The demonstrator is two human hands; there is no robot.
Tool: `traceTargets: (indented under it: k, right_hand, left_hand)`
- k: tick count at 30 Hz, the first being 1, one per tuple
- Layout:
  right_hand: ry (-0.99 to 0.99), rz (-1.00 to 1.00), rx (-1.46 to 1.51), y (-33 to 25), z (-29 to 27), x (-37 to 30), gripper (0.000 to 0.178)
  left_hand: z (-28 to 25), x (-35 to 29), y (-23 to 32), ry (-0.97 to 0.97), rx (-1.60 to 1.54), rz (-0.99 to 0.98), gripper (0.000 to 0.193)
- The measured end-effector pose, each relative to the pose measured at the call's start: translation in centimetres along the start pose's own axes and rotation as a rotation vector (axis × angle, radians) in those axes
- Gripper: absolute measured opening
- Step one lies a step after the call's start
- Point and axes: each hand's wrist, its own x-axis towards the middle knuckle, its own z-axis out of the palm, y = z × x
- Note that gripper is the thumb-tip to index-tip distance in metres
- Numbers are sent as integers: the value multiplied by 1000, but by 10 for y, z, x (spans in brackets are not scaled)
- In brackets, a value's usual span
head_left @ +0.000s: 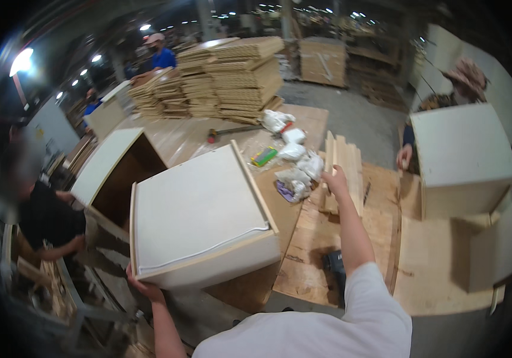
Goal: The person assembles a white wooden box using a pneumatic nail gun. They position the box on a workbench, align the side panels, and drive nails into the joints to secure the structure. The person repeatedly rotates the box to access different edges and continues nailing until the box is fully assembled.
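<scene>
A pale box-shaped wooden cabinet (199, 206) with raised wooden edging sits tilted in front of me, left of the middle. A wavy white bead that looks like glue (202, 249) runs along its near edge. My left hand (145, 288) grips the cabinet's near left corner from below, fingers partly hidden behind it. Out ahead, my right hand (336, 181) is closed on a wooden strip at the left side of a stack of pale wooden strips (351, 164). Its fingertips are partly hidden. White crumpled plastic bags (296, 179) lie just left of that hand.
A dark power tool (333, 262) lies on the near bench. Farther off are a hammer (213, 136), a green-yellow packet (264, 156) and tall stacks of boards (226, 77). Another open cabinet (116, 173) stands left beside a person; more boxes (465, 155) stand right, by a person in a hat.
</scene>
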Motion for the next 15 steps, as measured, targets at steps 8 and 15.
traceTargets:
  k: [8,15]
  right_hand:
    - [-339,-441,506,-155,-23,-143,62]
    - [-414,-1098,308,-214,-11,-244,59]
  left_hand:
    - [84,9,158,-270,-69,44,41]
    - [193,-22,220,-765,-399,-290,22]
